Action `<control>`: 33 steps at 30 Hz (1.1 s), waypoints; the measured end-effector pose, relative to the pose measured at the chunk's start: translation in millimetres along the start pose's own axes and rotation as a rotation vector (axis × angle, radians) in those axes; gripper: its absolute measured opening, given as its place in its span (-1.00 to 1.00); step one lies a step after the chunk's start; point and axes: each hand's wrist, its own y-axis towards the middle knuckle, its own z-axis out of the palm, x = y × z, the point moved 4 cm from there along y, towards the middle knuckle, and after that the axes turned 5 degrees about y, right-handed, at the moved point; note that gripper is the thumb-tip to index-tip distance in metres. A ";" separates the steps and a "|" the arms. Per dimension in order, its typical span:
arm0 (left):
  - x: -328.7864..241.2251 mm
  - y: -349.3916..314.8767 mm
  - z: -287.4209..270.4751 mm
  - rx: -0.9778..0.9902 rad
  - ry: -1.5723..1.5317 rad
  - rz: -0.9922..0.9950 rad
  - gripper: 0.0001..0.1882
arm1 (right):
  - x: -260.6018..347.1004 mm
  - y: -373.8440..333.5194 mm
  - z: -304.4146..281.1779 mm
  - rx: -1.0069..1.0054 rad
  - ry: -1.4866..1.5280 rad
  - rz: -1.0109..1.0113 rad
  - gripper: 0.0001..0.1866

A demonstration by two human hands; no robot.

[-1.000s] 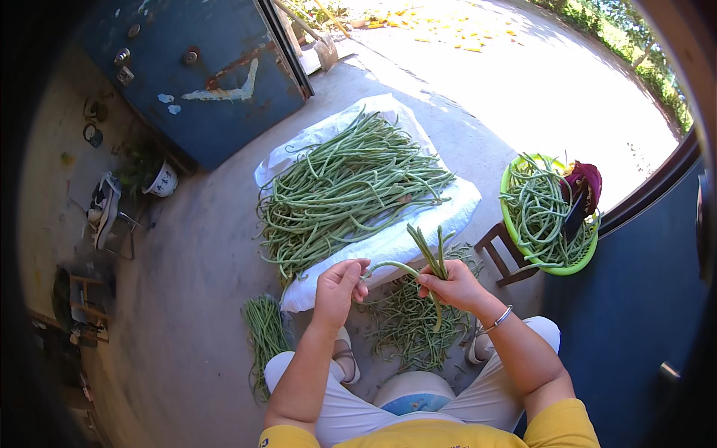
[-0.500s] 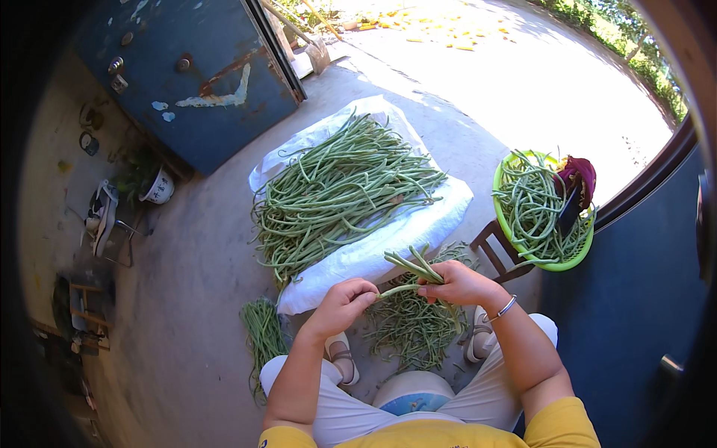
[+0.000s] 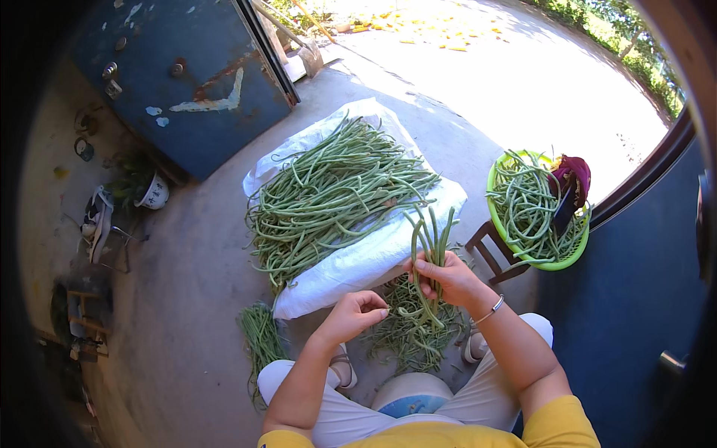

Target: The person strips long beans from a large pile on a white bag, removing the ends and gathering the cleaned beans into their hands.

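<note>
My right hand (image 3: 446, 278) is closed round a small bunch of long green beans (image 3: 428, 237), whose ends stick up above the fingers and hang below. Left of it, my left hand (image 3: 355, 316) is pinched, with a tiny pale bit at the fingertips, too small to name. Beneath my hands a loose heap of short green bean pieces (image 3: 411, 340) covers the floor between my feet. Ahead, a big pile of long beans (image 3: 340, 198) rests on a white woven sack (image 3: 328, 282).
A lime-green basket (image 3: 562, 263) of beans, with a dark red cloth (image 3: 571, 178), sits on a brown stool (image 3: 491, 250) at right. A bundle of thin beans (image 3: 259, 336) lies left of my foot. Blue metal doors (image 3: 187, 82) flank the opening; a potted plant (image 3: 153, 193) stands at left.
My left hand has come away from the bean it was pinching. My right hand has turned the bunch more upright and lifted it slightly. The view has shifted a little.
</note>
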 end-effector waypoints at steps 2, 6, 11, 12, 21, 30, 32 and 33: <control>-1.7 -3.9 0.5 0.052 0.283 0.073 -0.80 | 7.9 2.3 -4.2 -0.047 0.101 -0.049 -0.76; 2.9 2.2 3.4 -0.059 0.039 0.087 -0.78 | 8.0 5.0 -5.8 -0.086 0.141 -0.126 -0.78; 1.2 5.6 25.7 0.050 -0.436 -0.040 -0.69 | 4.7 9.0 -2.9 -0.173 0.080 -0.183 -0.80; 3.2 6.1 32.5 0.051 -0.536 -0.056 -0.71 | 4.1 10.5 -3.6 -0.181 0.072 -0.200 -0.80; 0.1 1.3 35.6 0.133 -0.698 -0.115 -0.84 | 8.9 9.8 -5.4 -0.289 -0.021 -0.295 -0.83; 3.1 1.7 35.5 -0.071 -0.111 -0.058 -0.79 | 7.6 5.7 -4.6 -0.323 -0.066 -0.278 -0.81; 3.7 2.4 32.3 -0.119 -0.145 -0.048 -0.78 | 8.0 5.8 -6.2 -0.333 -0.037 -0.294 -0.80; 3.2 2.4 29.0 -0.127 -0.235 -0.056 -0.78 | 8.3 6.0 -6.9 -0.338 -0.023 -0.300 -0.80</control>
